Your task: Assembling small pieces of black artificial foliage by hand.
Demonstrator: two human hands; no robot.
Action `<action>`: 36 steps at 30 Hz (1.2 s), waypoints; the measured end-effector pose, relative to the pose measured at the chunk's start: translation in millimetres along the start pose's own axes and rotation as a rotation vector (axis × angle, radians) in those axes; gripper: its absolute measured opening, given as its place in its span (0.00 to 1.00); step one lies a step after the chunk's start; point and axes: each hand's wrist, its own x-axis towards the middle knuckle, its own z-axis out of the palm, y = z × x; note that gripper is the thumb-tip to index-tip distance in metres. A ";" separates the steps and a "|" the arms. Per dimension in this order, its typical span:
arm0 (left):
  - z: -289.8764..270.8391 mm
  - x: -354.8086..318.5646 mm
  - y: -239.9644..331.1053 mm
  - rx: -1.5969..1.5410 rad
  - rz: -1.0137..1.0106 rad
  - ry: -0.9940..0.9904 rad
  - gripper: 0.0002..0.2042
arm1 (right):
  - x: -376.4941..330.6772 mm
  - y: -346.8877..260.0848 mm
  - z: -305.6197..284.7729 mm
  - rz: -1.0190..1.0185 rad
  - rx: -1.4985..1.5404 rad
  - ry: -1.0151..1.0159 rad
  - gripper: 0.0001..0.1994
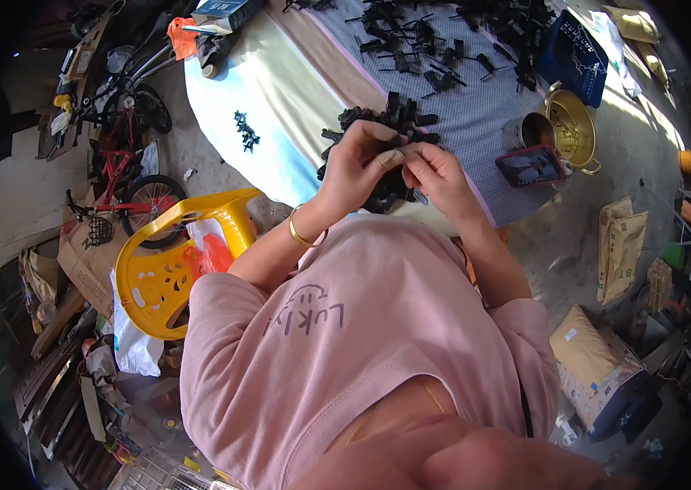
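My left hand point(355, 170), with a gold bangle on its wrist, and my right hand point(442, 181) meet fingertip to fingertip over the near part of the table. Both are closed in a pinch; whatever sits between the fingers is too small or hidden to name. Beneath and just beyond them lies a heap of small black parts point(398, 113), partly covered by my hands. A little cluster of black parts point(246, 131) rests apart on the pale cloth to the left. Many more black parts point(435, 57) spread over the checked cloth at the far side.
On the right edge stand a gold-coloured pot point(586, 155) of small pieces, a metal cup point(528, 131) and a phone point(531, 167). A blue basket point(572, 59) is behind them. A yellow plastic chair point(145, 282) and a red bicycle point(121, 167) stand left.
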 end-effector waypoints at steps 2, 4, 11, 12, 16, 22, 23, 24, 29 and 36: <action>0.7 7.4 12.9 -0.346 -0.205 0.055 0.10 | -1.2 -5.3 7.5 -0.509 -0.419 0.212 0.09; -6.1 10.6 18.3 -0.595 -0.331 0.071 0.10 | -8.8 -11.7 5.9 -0.483 -0.562 0.221 0.09; -4.0 10.6 13.8 -0.769 -0.530 -0.050 0.16 | -11.3 -15.7 2.1 -0.744 -0.721 0.265 0.07; -6.2 8.0 12.2 -0.767 -0.577 -0.032 0.16 | -13.0 -19.6 2.8 -0.772 -0.716 0.259 0.07; -17.0 1.8 3.6 -0.571 -0.578 -0.209 0.17 | -18.1 -24.5 1.0 -0.691 -0.726 0.211 0.07; -2.5 -3.2 25.1 -0.107 -0.493 -0.249 0.19 | -13.2 -16.6 3.3 -0.598 -0.567 0.138 0.09; -1.8 -4.3 26.4 -0.108 -0.493 -0.246 0.19 | -11.6 -17.6 1.4 -0.562 -0.556 0.120 0.09; -1.7 -6.2 27.2 -0.145 -0.445 -0.334 0.20 | -10.4 -18.2 0.7 -0.526 -0.544 0.101 0.10; -4.1 -8.2 21.1 -0.131 -0.367 -0.447 0.24 | -5.0 -16.5 1.0 -0.229 -0.313 0.106 0.10; 3.0 -9.3 19.0 -0.138 -0.365 -0.293 0.22 | 1.4 0.2 -4.0 -0.265 -0.382 0.170 0.08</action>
